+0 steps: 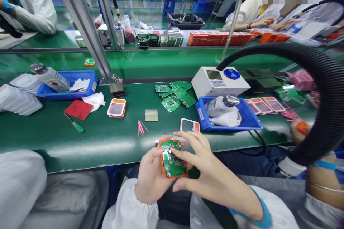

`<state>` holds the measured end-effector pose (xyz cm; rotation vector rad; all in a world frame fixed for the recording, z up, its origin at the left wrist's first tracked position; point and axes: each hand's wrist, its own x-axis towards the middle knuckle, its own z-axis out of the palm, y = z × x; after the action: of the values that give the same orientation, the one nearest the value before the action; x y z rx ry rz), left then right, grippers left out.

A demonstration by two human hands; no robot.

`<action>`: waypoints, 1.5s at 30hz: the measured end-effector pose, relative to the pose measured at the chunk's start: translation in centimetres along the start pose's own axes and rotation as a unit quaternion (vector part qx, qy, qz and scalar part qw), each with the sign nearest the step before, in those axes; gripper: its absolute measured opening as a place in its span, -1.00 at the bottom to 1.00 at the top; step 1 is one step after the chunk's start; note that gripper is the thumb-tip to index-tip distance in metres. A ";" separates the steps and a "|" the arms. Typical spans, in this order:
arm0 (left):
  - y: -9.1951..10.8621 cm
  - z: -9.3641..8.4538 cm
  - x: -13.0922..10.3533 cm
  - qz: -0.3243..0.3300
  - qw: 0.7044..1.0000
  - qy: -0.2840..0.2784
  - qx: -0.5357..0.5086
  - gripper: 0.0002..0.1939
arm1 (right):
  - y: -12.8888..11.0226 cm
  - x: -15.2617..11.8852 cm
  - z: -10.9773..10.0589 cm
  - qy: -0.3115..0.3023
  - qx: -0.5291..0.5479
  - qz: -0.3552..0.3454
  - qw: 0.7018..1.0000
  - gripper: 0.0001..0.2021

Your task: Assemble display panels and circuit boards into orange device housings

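Observation:
My left hand (150,175) is wrapped round an orange casing (162,164) from the left and below. Inside the casing lies a green circuit board (176,166), face up and slightly tilted. Over it reaches my right hand (200,154), its fingers spread and the index fingertip on the board's upper middle. The right thumb sits apart, below the casing's lower right corner. Just beyond my hands are a white and orange housing with a screen (188,125), several pink strips (141,128) and a grey square plate (151,115).
Farther back lie loose circuit boards (174,96). A blue tray (255,124) with a bottle, a white box (200,85) and a thick black hose (290,50) stand right. Left are stacked housings (116,108), a screwdriver (77,126) and a metal post (83,25). Co-workers sit nearby.

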<state>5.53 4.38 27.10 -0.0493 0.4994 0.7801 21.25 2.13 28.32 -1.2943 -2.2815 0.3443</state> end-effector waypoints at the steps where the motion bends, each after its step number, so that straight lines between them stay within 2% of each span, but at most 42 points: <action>1: 0.1 -0.2 0.1 0.001 1.000 0.002 0.003 -0.63 | 0.1 0.1 0.1 -0.018 0.014 0.010 1.000 -0.44; 5: 0.7 -1.2 0.3 0.016 0.999 0.013 0.035 -0.68 | 0.8 0.5 0.8 -0.073 0.092 0.042 0.992 -0.54; 7: 1.2 -1.5 0.1 0.022 0.997 0.035 0.068 -0.62 | 1.3 0.6 1.7 -0.077 0.208 0.088 0.971 -0.54; 8: 1.5 -1.6 0.0 0.017 0.995 0.039 0.091 -0.57 | 1.6 0.6 2.3 -0.073 0.294 0.124 0.945 -0.52; 10: 2.1 -1.8 -0.5 0.009 0.986 0.035 0.160 -0.47 | 2.2 0.6 3.6 -0.063 0.459 0.187 0.866 -0.49; 12: 2.6 -2.0 -1.2 0.025 0.963 0.034 0.267 -0.45 | 2.6 0.5 4.8 -0.041 0.559 0.214 0.800 -0.49; 15: 3.2 -2.3 -2.5 0.105 0.890 0.088 0.435 -0.48 | 2.1 0.3 6.1 0.000 0.619 0.208 0.758 -0.46; 16: 3.3 -2.3 -3.0 0.137 0.859 0.110 0.481 -0.48 | 1.7 0.3 6.4 0.019 0.655 0.210 0.726 -0.43; 17: 3.3 -2.3 -3.5 0.173 0.826 0.124 0.522 -0.49 | 1.1 0.2 6.6 0.035 0.702 0.214 0.678 -0.41; 19: 3.2 -2.2 -4.4 0.247 0.757 0.117 0.594 -0.46 | -0.3 0.1 6.8 0.058 0.807 0.217 0.546 -0.41; 20: 3.1 -2.0 -4.7 0.280 0.725 0.097 0.622 -0.42 | -1.1 0.1 6.9 0.063 0.850 0.215 0.477 -0.43; 21: 2.9 -1.9 -4.9 0.306 0.697 0.070 0.644 -0.37 | -1.9 0.1 6.9 0.061 0.880 0.210 0.421 -0.46; 22: 2.7 -1.7 -5.1 0.324 0.677 0.043 0.660 -0.30 | -2.6 0.0 6.9 0.055 0.896 0.206 0.389 -0.48; 23: 2.5 -1.6 -5.1 0.335 0.662 0.020 0.670 -0.24 | -3.3 0.0 6.8 0.047 0.904 0.200 0.374 -0.50; 24: 2.3 -1.5 -5.1 0.340 0.652 0.002 0.677 -0.21 | -3.9 0.0 6.8 0.036 0.907 0.193 0.373 -0.52; 25: 2.1 -1.3 -5.0 0.341 0.646 -0.009 0.683 -0.20 | -4.4 0.1 6.7 0.028 0.903 0.188 0.385 -0.53; 26: 1.9 -1.2 -4.9 0.338 0.643 -0.015 0.687 -0.21 | -4.9 0.1 6.6 0.022 0.892 0.186 0.411 -0.53; 29: 1.7 -1.1 -4.7 0.334 0.642 -0.017 0.689 -0.24 | -5.5 0.6 6.2 0.034 0.823 0.201 0.530 -0.50; 30: 1.7 -1.1 -4.7 0.332 0.643 -0.017 0.690 -0.24 | -5.7 0.7 6.1 0.043 0.800 0.210 0.560 -0.49; 31: 1.7 -1.1 -4.7 0.331 0.643 -0.018 0.690 -0.24 | -5.8 0.9 5.9 0.049 0.785 0.216 0.578 -0.48; 33: 1.7 -1.0 -4.7 0.329 0.646 -0.021 0.688 -0.24 | -5.9 1.1 5.7 0.058 0.781 0.221 0.581 -0.51; 37: 1.8 -1.0 -4.8 0.334 0.677 -0.019 0.656 -0.29 | -6.2 1.1 5.5 0.058 0.802 0.233 0.547 -0.56; 40: 1.8 -1.0 -4.8 0.332 0.691 -0.016 0.642 -0.31 | -6.2 0.9 5.8 0.052 0.804 0.251 0.537 -0.52; 45: 1.9 -1.3 -4.7 0.327 0.684 -0.014 0.652 -0.33 | -6.1 0.7 6.1 0.029 0.787 0.273 0.553 -0.41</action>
<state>0.92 2.37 28.34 1.5679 0.9775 0.9485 13.23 -0.33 26.04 -0.7281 -0.5474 1.8892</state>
